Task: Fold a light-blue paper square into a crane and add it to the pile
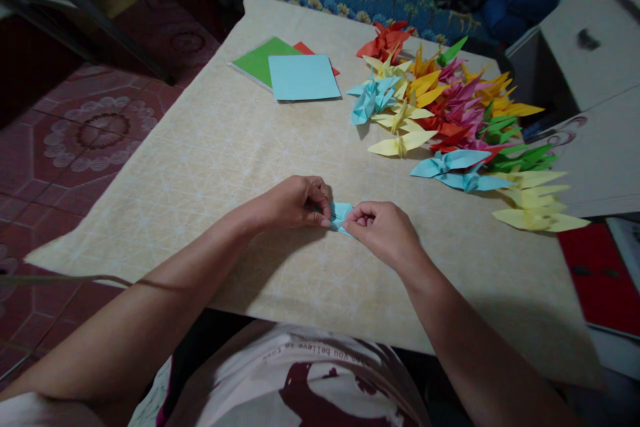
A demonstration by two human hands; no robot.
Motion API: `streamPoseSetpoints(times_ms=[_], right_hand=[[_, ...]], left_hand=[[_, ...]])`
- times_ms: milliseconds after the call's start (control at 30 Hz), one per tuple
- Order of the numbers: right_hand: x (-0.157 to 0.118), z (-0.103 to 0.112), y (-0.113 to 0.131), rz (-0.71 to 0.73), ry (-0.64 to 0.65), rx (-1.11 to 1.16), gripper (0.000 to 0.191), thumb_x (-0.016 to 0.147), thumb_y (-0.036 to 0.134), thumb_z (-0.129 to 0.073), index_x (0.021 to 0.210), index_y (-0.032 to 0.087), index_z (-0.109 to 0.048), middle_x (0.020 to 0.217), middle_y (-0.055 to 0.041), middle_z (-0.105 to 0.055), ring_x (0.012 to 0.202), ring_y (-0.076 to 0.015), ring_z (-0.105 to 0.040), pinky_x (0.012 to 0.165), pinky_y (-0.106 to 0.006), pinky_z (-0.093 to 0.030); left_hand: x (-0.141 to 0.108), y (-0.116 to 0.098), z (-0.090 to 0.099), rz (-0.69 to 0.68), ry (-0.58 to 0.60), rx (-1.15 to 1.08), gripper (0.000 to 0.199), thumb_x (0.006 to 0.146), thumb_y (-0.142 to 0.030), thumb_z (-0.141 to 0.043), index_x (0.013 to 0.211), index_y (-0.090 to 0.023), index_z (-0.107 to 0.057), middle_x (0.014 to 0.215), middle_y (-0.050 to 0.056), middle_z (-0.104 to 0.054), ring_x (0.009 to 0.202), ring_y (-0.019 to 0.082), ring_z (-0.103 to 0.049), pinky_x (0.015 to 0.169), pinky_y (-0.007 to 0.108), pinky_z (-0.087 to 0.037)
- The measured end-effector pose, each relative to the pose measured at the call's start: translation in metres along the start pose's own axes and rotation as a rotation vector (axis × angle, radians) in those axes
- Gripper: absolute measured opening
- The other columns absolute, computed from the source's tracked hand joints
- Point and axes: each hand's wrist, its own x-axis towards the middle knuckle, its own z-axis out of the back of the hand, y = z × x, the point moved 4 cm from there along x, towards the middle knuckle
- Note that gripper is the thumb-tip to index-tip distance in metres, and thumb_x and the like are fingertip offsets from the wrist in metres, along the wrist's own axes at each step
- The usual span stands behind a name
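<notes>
Head view: folded blue paper point(341, 211) is pinched by the left hand point(303, 203) and the right hand point(384, 228), on or just above the tablecloth point(200, 153) — creasing seems in hand; edges kept aligned would be called for next.

Dim, uneven indoor light, its source outside the view. The pale tablecloth point(200, 147) beyond the left hand point(305, 203) and right hand point(383, 230) is the brightest broad surface. A soft-edged shadow lies below the left forearm point(200, 260); a broader one darkens the cloth right of the right forearm point(465, 320). Far left of the hands, the floor tiles point(100, 127) sink into gloom. Right of them, yellow paper cranes point(543, 217) appear smeared, and wide-angle distortion stretches the white cabinet point(595, 147). Folds in the light-blue paper point(341, 211) between the fingertips remain indistinct.
</notes>
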Motion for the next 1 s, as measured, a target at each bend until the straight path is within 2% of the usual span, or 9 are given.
streamPoseSetpoints(times_ms=[167,333,667,900,1000], right_hand=[[0.0,0.0,0.0,-0.008,0.007,-0.002,0.009,0.074,0.027,-0.066,0.07,0.022,-0.072,0.059,0.0011,-0.062,0.05,-0.0096,-0.047,0.046,-0.022,-0.029],[0.003,0.001,0.001,-0.044,0.053,-0.028,0.008,0.071,0.027,-0.066,0.067,0.024,-0.072,0.058,0.002,-0.061,0.049,-0.01,-0.045,0.045,-0.023,-0.027],[0.006,0.003,0.003,-0.029,0.09,-0.096,0.008,0.068,0.022,-0.067,0.064,0.025,-0.072,0.053,0.0029,-0.057,0.047,-0.0103,-0.046,0.045,-0.025,-0.025],[0.004,-0.003,-0.007,0.037,0.163,0.123,0.008,0.074,0.028,-0.07,0.075,0.022,-0.075,0.058,0.0014,-0.063,0.051,-0.0103,-0.05,0.047,-0.022,-0.031],[0.003,-0.004,-0.009,0.046,0.171,0.143,0.007,0.074,0.028,-0.071,0.075,0.022,-0.075,0.059,0.0012,-0.063,0.051,-0.0102,-0.05,0.047,-0.022,-0.032]], left_hand=[[0.001,0.001,-0.006,0.096,-0.057,0.17,0.009,0.073,-0.026,-0.077,0.074,-0.016,-0.076,0.08,0.004,-0.062,0.071,0.013,-0.056,0.063,0.024,-0.042],[0.002,-0.001,-0.008,0.148,-0.053,0.267,0.006,0.074,-0.022,-0.075,0.074,-0.016,-0.076,0.081,0.004,-0.061,0.07,0.013,-0.055,0.061,0.025,-0.039],[-0.002,-0.005,-0.01,0.14,-0.041,0.241,0.005,0.073,-0.02,-0.074,0.075,-0.019,-0.078,0.086,0.003,-0.059,0.073,0.014,-0.056,0.064,0.025,-0.042],[-0.003,-0.003,-0.011,0.093,-0.036,0.173,0.004,0.074,-0.022,-0.075,0.076,-0.021,-0.079,0.091,0.003,-0.058,0.078,0.014,-0.056,0.068,0.024,-0.044],[-0.004,-0.003,-0.011,0.097,-0.025,0.179,0.005,0.074,-0.022,-0.074,0.077,-0.021,-0.079,0.092,0.004,-0.057,0.079,0.014,-0.056,0.071,0.025,-0.044]])
